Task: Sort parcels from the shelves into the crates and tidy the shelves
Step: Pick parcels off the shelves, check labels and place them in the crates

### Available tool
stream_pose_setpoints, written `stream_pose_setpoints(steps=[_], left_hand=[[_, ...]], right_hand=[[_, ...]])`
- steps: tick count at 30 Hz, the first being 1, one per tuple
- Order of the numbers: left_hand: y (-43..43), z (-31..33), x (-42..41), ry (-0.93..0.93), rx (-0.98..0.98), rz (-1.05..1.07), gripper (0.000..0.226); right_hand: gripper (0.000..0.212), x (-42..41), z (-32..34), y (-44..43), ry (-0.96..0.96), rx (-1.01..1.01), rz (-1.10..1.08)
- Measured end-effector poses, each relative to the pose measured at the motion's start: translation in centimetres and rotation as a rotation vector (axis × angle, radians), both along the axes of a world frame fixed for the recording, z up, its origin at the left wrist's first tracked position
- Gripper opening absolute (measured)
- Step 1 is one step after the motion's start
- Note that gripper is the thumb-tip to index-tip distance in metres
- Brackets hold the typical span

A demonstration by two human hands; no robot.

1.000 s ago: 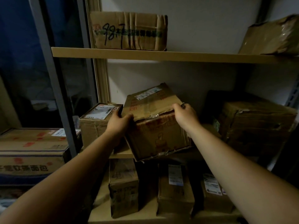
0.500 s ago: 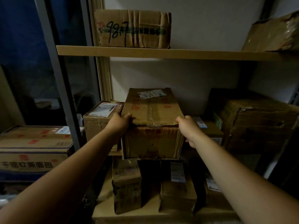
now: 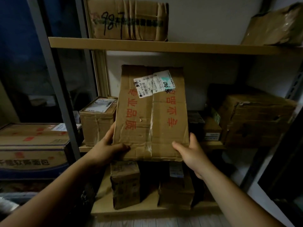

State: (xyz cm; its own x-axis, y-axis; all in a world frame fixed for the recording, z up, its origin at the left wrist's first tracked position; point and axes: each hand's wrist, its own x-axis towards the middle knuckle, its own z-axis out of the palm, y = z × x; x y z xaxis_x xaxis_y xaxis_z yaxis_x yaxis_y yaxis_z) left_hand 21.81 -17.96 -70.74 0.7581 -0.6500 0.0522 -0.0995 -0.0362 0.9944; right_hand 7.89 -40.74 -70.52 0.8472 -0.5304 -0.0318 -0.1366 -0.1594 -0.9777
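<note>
I hold a brown cardboard parcel (image 3: 151, 115) with red printed characters and a white shipping label in front of the middle shelf (image 3: 85, 148). Its taped top face is tipped toward me. My left hand (image 3: 109, 147) grips its lower left corner, thumb on the top face. My right hand (image 3: 191, 149) grips the lower right corner. The parcel's underside is hidden.
A smaller labelled box (image 3: 98, 120) stands left of the parcel and a large dented box (image 3: 255, 120) to the right. The upper shelf (image 3: 164, 45) carries a box marked 987 (image 3: 129, 18). Three parcels stand on the bottom shelf (image 3: 147, 210). A big carton (image 3: 32, 148) sits left of the grey post.
The parcel has been drawn off the middle shelf toward me and tipped so its top face shows. Both hands slid to its near corners.
</note>
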Motion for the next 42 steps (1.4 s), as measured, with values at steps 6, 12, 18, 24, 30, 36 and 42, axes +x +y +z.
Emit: stream_pose_setpoints(steps=[6,12,18,24,30,36,42], left_hand=[[0.6,-1.3,-0.8,-0.018,0.001,-0.013,0.103],[0.1,-0.5,-0.8,-0.057,-0.045,0.059,0.096],[-3.6,2.9,0.2,-0.365,0.167,0.273,0.048],[-5.7,3.3,1.6,-0.788,0.685,0.302,0.080],[-7.1,3.8,3.6,-1.033,1.059,0.345,0.097],[-10.9,4.0,0.0,-1.234,0.763,0.221,0.076],[-17.8,2.0,-3.3,-1.073,0.522,-0.126,0.073]], right_hand=[[0.073,-0.3,-1.4,0.1,0.013,0.013,-0.031],[0.052,-0.3,-0.4,0.7,-0.110,-0.036,-0.043],[0.065,3.0,2.3,-0.4,-0.191,-0.094,-0.122],[0.067,6.6,2.3,-1.5,-0.075,-0.291,-0.128],[0.088,8.3,2.5,-2.5,0.132,-0.544,-0.035],[0.084,5.0,-0.7,-6.4,0.168,-0.555,-0.130],[0.067,2.1,-2.1,-9.8,0.360,-0.680,-0.262]])
